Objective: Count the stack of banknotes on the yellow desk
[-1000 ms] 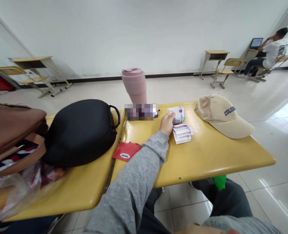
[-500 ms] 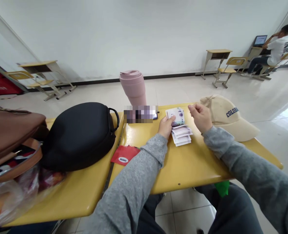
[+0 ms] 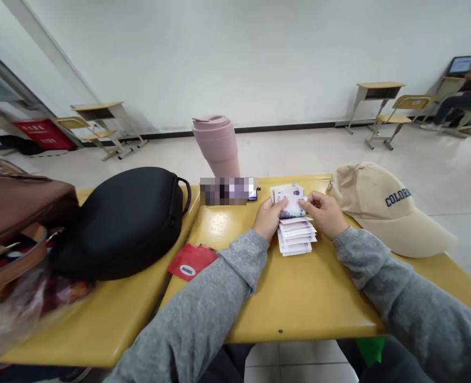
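Observation:
My left hand [image 3: 267, 217] is closed around the left side of a stack of banknotes [image 3: 289, 198], its thumb lying on top. The upper face is white with purple and green print. From the right, my right hand [image 3: 323, 211] pinches the edge of the stack between thumb and bent fingers. Directly below, on the near side of the hands, several loose banknotes [image 3: 296, 238] overlap in a fanned pile on the yellow desk [image 3: 275, 298]. The undersides of the held notes are hidden.
A beige cap [image 3: 382, 205] lies right of my right hand. Beyond the notes stand a pink tumbler [image 3: 217, 141] and a phone [image 3: 252, 194], partly blurred out. Leftward are a red pouch [image 3: 193, 260], a black case [image 3: 123, 223] and a brown bag [image 3: 23, 205].
My right hand has come left and down from its raised position to the held stack and now grips its edge. The view has shifted left.

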Motion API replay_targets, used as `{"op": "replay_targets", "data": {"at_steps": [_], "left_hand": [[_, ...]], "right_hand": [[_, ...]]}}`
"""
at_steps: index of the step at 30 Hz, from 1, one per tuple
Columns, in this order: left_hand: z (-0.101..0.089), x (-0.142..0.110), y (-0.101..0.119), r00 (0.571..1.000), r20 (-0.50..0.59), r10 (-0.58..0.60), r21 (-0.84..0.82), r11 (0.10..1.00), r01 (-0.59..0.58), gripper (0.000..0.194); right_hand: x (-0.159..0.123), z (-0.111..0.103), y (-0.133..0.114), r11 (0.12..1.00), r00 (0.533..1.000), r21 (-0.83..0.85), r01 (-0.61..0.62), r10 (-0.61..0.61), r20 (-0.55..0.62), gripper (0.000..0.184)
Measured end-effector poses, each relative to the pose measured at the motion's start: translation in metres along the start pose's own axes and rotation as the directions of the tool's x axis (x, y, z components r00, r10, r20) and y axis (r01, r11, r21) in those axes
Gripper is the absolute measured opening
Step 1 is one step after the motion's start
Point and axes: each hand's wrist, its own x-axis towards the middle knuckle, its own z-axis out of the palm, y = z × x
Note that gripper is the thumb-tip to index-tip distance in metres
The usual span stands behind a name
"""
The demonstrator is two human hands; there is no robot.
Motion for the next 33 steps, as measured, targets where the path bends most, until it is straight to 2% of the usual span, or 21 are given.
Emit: {"op": "replay_targets", "data": {"at_steps": [8, 16, 26, 33], "left_hand": [[-0.0019, 0.0022, 0.0007, 0.998, -0.054, 0.018, -0.043, 0.999, -0.02, 0.031], [-0.0012, 0.0007, 0.0007, 0.999, -0.037, 0.034, -0.035, 0.999, -0.035, 0.033], [-0.0013, 0.0004, -0.0028, 0.999, -0.017, 0.034, -0.048, 0.998, -0.035, 0.034], [-0.0006, 0.0018, -0.0025, 0.999, -0.04, 0.019, -0.073, 0.997, -0.022, 0.03]], "right_hand": [[0.0006, -0.0024, 0.0, 0.984, 1.0, 0.175, 0.017, -0.012, -0.028, 0.027], [-0.0052, 0.0008, -0.0067, 0.924, 0.996, 0.376, -0.07, 0.043, 0.081, 0.027], [-0.0041, 0.0008, -0.0034, 0.913, 0.996, 0.405, -0.057, 0.024, 0.087, 0.025], [-0.0053, -0.0016, -0.0044, 0.926, 0.999, 0.377, -0.01, -0.008, 0.048, 0.023]]}}
